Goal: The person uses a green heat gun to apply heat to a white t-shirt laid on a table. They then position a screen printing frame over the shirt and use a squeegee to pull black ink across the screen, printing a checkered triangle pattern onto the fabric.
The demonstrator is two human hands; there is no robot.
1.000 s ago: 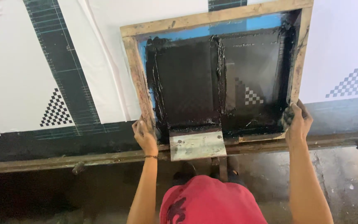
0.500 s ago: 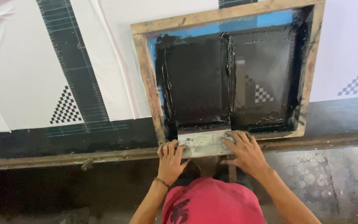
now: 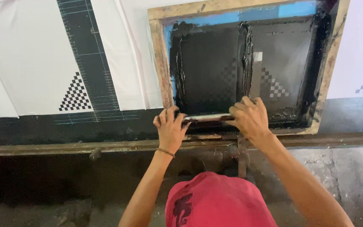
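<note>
Gripping the squeegee (image 3: 209, 117), left hand (image 3: 171, 130) and right hand (image 3: 251, 120) hide its ends

a wooden screen frame (image 3: 159, 63) lies on the long table (image 3: 43, 138), with a squeegee (image 3: 209, 117) standing in it along its near edge. the left hand (image 3: 171, 128) grips the squeegee's left end and the right hand (image 3: 251, 117) its right end, both just inside the near rail. 1 fabric panel (image 3: 30, 63) lies on the table left of the frame and another fabric piece (image 3: 360, 50) right of it, while a metal rail (image 3: 64, 148) runs along the table's near edge below the hands.
</note>
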